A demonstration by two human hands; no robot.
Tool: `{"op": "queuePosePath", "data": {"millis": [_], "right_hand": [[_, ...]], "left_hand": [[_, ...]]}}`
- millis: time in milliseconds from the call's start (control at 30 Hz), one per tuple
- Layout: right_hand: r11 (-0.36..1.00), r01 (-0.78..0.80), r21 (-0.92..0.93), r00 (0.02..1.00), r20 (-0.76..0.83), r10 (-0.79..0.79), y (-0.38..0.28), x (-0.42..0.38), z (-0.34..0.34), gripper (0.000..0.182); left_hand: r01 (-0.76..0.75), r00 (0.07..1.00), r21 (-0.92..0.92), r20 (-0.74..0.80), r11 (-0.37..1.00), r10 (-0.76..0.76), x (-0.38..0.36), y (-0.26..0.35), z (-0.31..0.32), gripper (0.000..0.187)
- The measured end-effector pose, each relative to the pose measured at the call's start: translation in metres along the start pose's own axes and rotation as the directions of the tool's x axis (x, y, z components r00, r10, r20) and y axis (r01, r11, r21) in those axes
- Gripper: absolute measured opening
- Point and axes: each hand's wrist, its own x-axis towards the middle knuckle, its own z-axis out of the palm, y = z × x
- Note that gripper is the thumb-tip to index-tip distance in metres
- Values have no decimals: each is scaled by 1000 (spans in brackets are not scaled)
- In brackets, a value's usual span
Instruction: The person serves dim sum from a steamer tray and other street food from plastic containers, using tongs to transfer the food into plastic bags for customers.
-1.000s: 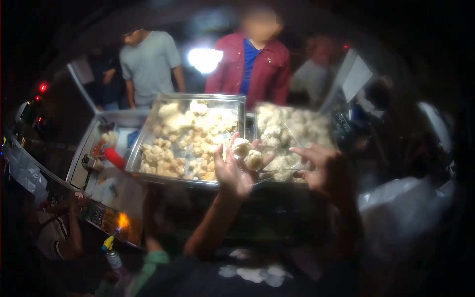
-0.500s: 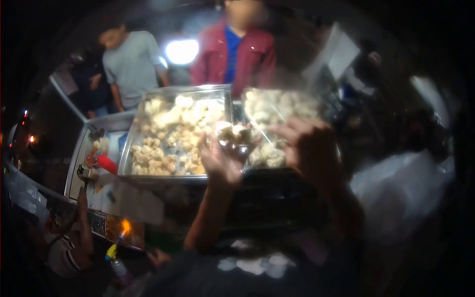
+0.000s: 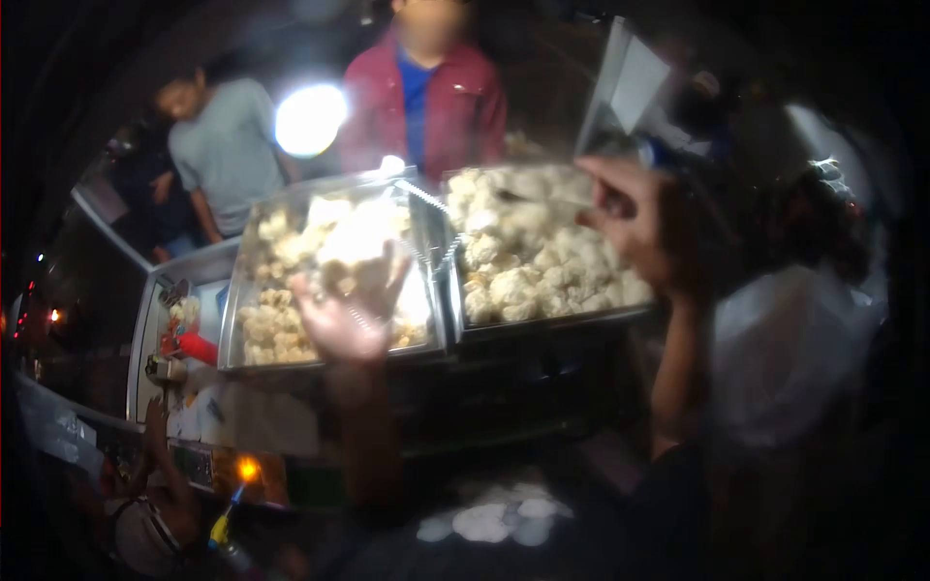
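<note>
Over the left metal tray (image 3: 229, 334) my left hand (image 3: 349, 320) is raised, palm up and fingers curled around a pale, glaring lump (image 3: 344, 276). Blur and glare hide exactly what it is. My right hand (image 3: 647, 218) hovers above the right edge of the other tray (image 3: 557, 324), thumb and fingers pinched together. A thin dark stick (image 3: 513, 198) lies across the food on its side, seeming to run toward those fingertips. Pale, dumpling-like pieces (image 3: 523, 286) fill the right tray, and more pale lumps (image 3: 276, 324) sit in the left one.
Two people, one in a red jacket (image 3: 480, 107) and one in a grey shirt (image 3: 228, 145), stand beyond the trays. At lower left, a person's hand (image 3: 158, 421) is near a burning torch (image 3: 232, 504). A red bottle (image 3: 198, 348) and a plastic bag (image 3: 794, 358) flank the trays.
My left hand has shifted left, away from the gap between the trays. My right hand has moved right and up. The view has turned slightly, showing more of the right tray.
</note>
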Motion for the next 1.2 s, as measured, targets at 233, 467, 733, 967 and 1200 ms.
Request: {"op": "queuePosePath", "data": {"millis": [233, 467, 733, 967, 1200], "right_hand": [[800, -328, -502, 870, 169, 463, 92, -27, 29, 42], [655, -442, -612, 821, 18, 571, 108, -50, 29, 23], [556, -473, -683, 787, -45, 615, 129, -51, 38, 16], [628, -540, -560, 800, -110, 589, 154, -60, 29, 17], [753, -647, 120, 760, 180, 624, 177, -59, 4, 21]], "left_hand": [[-96, 995, 85, 27, 992, 94, -12, 18, 4, 55], [-95, 989, 162, -97, 982, 112, -8, 9, 6, 51], [0, 993, 77, 117, 997, -9, -2, 1, -2, 50], [-15, 986, 113, -162, 994, 33, -4, -8, 7, 41], [44, 998, 110, 37, 993, -49, -3, -9, 4, 46]]}}
